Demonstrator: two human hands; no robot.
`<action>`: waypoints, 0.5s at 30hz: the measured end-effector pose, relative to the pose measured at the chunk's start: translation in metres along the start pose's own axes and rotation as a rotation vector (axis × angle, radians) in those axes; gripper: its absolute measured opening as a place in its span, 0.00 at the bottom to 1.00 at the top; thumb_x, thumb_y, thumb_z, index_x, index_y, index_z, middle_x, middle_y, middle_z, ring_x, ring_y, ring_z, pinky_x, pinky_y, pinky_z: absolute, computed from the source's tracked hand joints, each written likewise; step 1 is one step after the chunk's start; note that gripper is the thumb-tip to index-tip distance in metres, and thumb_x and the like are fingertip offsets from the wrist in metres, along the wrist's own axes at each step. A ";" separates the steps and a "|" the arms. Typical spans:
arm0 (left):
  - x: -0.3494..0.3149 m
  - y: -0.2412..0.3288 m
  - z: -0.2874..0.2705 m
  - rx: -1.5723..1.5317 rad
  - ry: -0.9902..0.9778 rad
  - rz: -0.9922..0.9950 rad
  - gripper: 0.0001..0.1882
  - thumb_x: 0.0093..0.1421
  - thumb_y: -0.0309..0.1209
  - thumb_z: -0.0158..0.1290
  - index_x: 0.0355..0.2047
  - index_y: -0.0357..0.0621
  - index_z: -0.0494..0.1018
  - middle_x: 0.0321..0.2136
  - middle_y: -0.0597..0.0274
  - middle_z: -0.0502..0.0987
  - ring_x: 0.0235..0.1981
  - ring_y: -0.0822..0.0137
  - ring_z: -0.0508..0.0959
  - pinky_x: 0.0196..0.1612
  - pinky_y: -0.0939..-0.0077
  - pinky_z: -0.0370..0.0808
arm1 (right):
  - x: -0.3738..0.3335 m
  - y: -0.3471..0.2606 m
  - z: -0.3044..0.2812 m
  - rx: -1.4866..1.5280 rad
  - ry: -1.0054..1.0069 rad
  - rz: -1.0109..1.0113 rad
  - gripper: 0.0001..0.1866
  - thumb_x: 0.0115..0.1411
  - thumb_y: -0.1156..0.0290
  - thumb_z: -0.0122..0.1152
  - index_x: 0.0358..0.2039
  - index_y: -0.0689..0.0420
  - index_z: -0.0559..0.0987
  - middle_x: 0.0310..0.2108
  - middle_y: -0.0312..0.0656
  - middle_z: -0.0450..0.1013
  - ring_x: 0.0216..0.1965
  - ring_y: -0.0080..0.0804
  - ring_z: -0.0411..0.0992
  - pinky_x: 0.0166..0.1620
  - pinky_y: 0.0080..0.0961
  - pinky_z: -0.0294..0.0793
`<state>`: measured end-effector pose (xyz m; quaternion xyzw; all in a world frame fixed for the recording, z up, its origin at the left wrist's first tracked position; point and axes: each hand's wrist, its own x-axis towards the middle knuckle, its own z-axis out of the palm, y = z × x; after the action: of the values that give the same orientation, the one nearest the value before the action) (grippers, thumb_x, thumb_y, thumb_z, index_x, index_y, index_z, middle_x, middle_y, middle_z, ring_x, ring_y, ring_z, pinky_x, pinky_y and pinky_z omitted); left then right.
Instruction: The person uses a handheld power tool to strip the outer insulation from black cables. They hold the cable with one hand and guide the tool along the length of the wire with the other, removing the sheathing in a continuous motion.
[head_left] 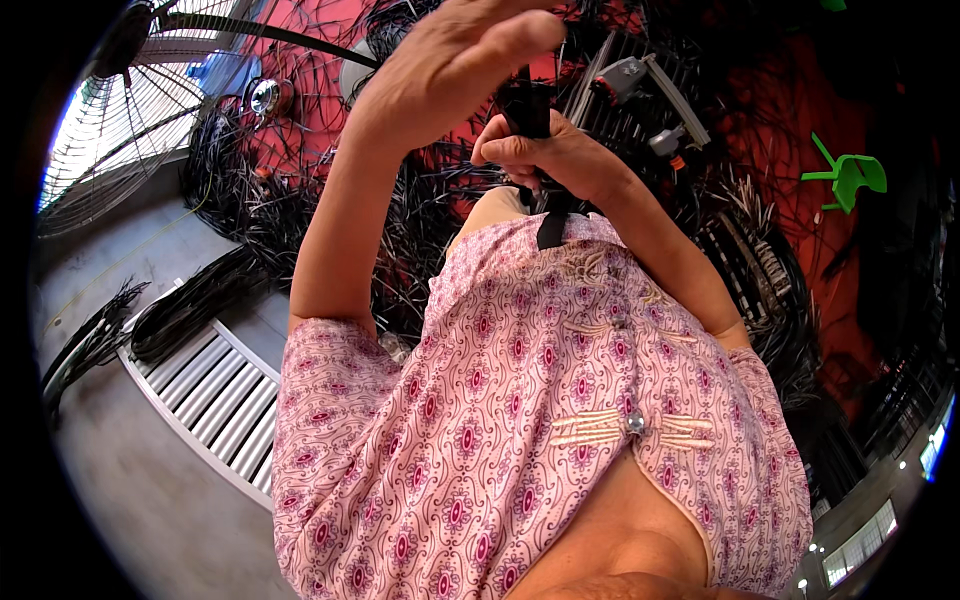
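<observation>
My left hand (pixel 450 75) is raised close to the camera at the top of the head view. Its thumb stretches to the right, the other fingers are partly cut off by the upper edge, and nothing shows in its grasp. Lower and to the right, my right hand (pixel 550 158) is closed around a dark black piece (pixel 526 108), perhaps a bundled strip, whose upper part passes behind the left hand. Beneath that hand a short black strap (pixel 551 231) lies against my patterned shirt (pixel 520 350). Black strips (pixel 420 210) are heaped around my lap.
A large wire-caged fan (pixel 125 130) stands at far left. Below it, a roller conveyor (pixel 215 390) carries a bundle of black strips (pixel 205 300). A grey-and-metal machine (pixel 640 85) is ahead to the right. A green chair (pixel 855 180) stands on the red floor (pixel 790 120).
</observation>
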<state>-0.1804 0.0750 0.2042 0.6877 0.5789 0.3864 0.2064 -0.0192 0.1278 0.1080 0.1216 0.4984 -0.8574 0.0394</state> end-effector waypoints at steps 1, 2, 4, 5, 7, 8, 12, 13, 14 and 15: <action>0.000 -0.003 0.008 0.031 -0.094 -0.018 0.37 0.67 0.60 0.34 0.55 0.38 0.71 0.55 0.51 0.73 0.59 0.57 0.69 0.62 0.65 0.62 | 0.002 0.003 -0.001 -0.121 0.001 -0.014 0.13 0.62 0.61 0.62 0.34 0.59 0.80 0.18 0.29 0.64 0.20 0.16 0.64 0.24 0.17 0.63; -0.004 -0.001 0.020 0.116 -0.253 -0.059 0.40 0.66 0.62 0.33 0.55 0.37 0.71 0.54 0.50 0.73 0.58 0.55 0.70 0.61 0.63 0.64 | 0.005 0.010 -0.004 -0.242 0.003 -0.028 0.12 0.62 0.61 0.62 0.33 0.59 0.80 0.18 0.29 0.65 0.20 0.16 0.65 0.24 0.17 0.63; 0.003 0.001 0.024 0.137 -0.597 -0.187 0.44 0.63 0.67 0.31 0.53 0.37 0.73 0.53 0.46 0.74 0.56 0.48 0.72 0.60 0.61 0.66 | 0.005 0.002 0.001 -0.381 0.004 -0.009 0.12 0.60 0.63 0.64 0.33 0.59 0.80 0.19 0.31 0.69 0.19 0.17 0.65 0.24 0.17 0.64; 0.004 0.001 0.014 0.062 -0.562 -0.265 0.43 0.64 0.66 0.31 0.53 0.38 0.74 0.53 0.47 0.74 0.56 0.49 0.72 0.60 0.63 0.66 | 0.003 0.002 0.003 -0.270 -0.017 -0.009 0.12 0.60 0.63 0.64 0.33 0.60 0.80 0.19 0.31 0.69 0.18 0.17 0.65 0.24 0.17 0.64; 0.013 -0.001 -0.007 0.028 -0.247 -0.031 0.43 0.64 0.66 0.30 0.53 0.40 0.74 0.53 0.48 0.74 0.57 0.50 0.72 0.61 0.61 0.65 | 0.001 0.004 0.004 -0.045 -0.043 -0.013 0.13 0.59 0.63 0.65 0.33 0.61 0.80 0.19 0.32 0.70 0.18 0.18 0.65 0.24 0.18 0.65; 0.016 -0.003 -0.006 0.011 -0.162 0.039 0.42 0.64 0.66 0.29 0.54 0.42 0.73 0.54 0.49 0.74 0.58 0.52 0.71 0.61 0.60 0.64 | 0.002 0.005 0.002 -0.056 -0.036 -0.002 0.14 0.60 0.61 0.65 0.34 0.61 0.80 0.20 0.32 0.71 0.18 0.19 0.65 0.24 0.20 0.67; 0.000 0.006 0.038 0.234 -0.511 -0.047 0.44 0.62 0.69 0.31 0.54 0.43 0.74 0.54 0.47 0.73 0.57 0.50 0.70 0.62 0.59 0.63 | 0.006 0.017 -0.003 -0.281 0.024 -0.190 0.14 0.61 0.61 0.64 0.36 0.61 0.80 0.21 0.32 0.72 0.18 0.19 0.65 0.23 0.20 0.66; 0.012 -0.002 0.036 0.147 -0.732 -0.123 0.46 0.59 0.72 0.32 0.54 0.44 0.74 0.53 0.46 0.74 0.57 0.50 0.71 0.62 0.59 0.63 | 0.007 0.019 -0.006 -0.239 0.008 -0.181 0.14 0.61 0.62 0.64 0.36 0.61 0.80 0.21 0.32 0.71 0.18 0.18 0.65 0.22 0.19 0.65; 0.012 -0.001 0.026 0.114 -0.537 -0.111 0.45 0.60 0.71 0.32 0.54 0.43 0.74 0.53 0.47 0.74 0.57 0.50 0.71 0.61 0.59 0.64 | 0.007 0.020 -0.008 -0.197 -0.014 -0.171 0.13 0.60 0.62 0.65 0.36 0.60 0.80 0.20 0.31 0.71 0.17 0.17 0.64 0.21 0.18 0.64; 0.011 -0.002 0.015 0.067 -0.346 -0.092 0.45 0.61 0.70 0.33 0.53 0.43 0.75 0.53 0.47 0.74 0.56 0.51 0.72 0.61 0.59 0.65 | 0.000 0.008 -0.002 -0.029 -0.060 -0.054 0.13 0.60 0.62 0.65 0.35 0.60 0.80 0.19 0.31 0.70 0.17 0.17 0.63 0.21 0.17 0.62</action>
<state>-0.1699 0.0879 0.1972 0.7230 0.5783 0.2331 0.2975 -0.0172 0.1249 0.1003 0.0820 0.5125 -0.8541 0.0329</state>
